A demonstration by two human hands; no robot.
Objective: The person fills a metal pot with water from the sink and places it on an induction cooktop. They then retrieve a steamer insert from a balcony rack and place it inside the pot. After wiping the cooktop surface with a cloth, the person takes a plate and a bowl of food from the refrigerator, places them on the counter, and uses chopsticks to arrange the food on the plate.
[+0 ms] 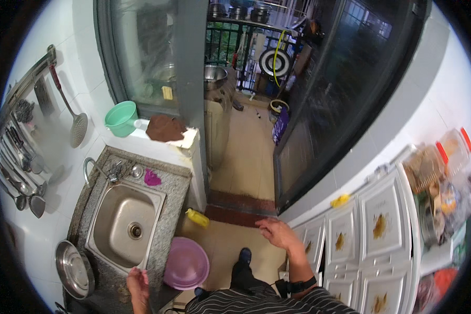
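Note:
My left hand (pixel 138 284) is over the near corner of the stainless steel sink (pixel 121 223), its fingers loosely curled with nothing visible in them. Whether it touches the rim is hard to tell. The sink basin holds nothing but its drain (pixel 135 231). A curved faucet (pixel 98 170) stands at its far left. Out to the right, my right hand (pixel 276 234) hangs above the floor near the white cabinet (pixel 343 239), bare, with fingers slightly apart. On the granite counter (pixel 167 204) lies a crumpled magenta cloth (pixel 152 177) beside a metal sink strainer (pixel 137 171).
A purple basin (pixel 186 263) and a yellow bottle (pixel 197 218) are on the floor right of the counter. Steel bowls (pixel 74 271) rest at left. A green dipper (pixel 121 118) and brown cloth (pixel 165 128) lie on the ledge. Ahead, a doorway threshold (pixel 239 214) leads to a balcony.

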